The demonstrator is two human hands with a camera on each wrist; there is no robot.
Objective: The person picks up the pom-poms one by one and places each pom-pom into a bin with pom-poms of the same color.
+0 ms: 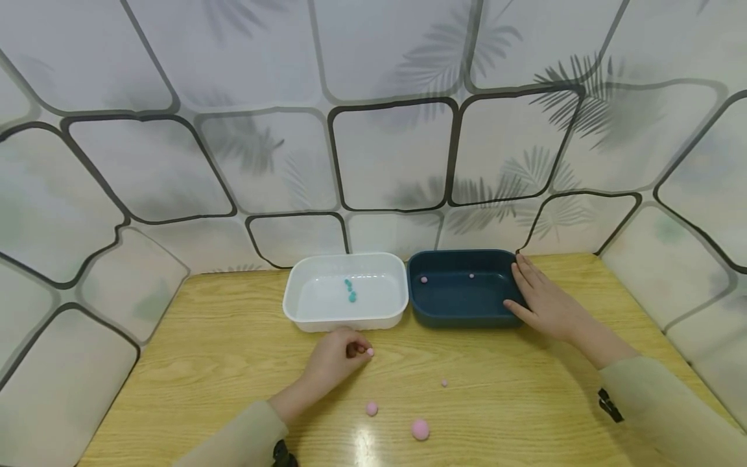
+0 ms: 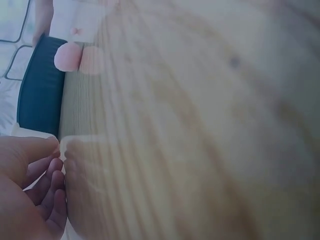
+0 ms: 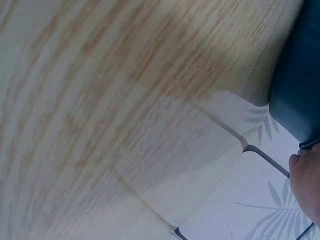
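Note:
My left hand pinches a small pink ball between thumb and fingertips, just in front of the white tray. In the left wrist view the fingers hide most of that ball. My right hand rests with straight fingers on the right end of the dark blue tray. Two small pink balls lie in the blue tray, one of them a ball on the left. Several turquoise beads sit in the white tray.
On the wooden table lie a large pink ball, a medium pink ball and a tiny pink ball. The trays stand side by side near the patterned backdrop, which also runs along both sides.

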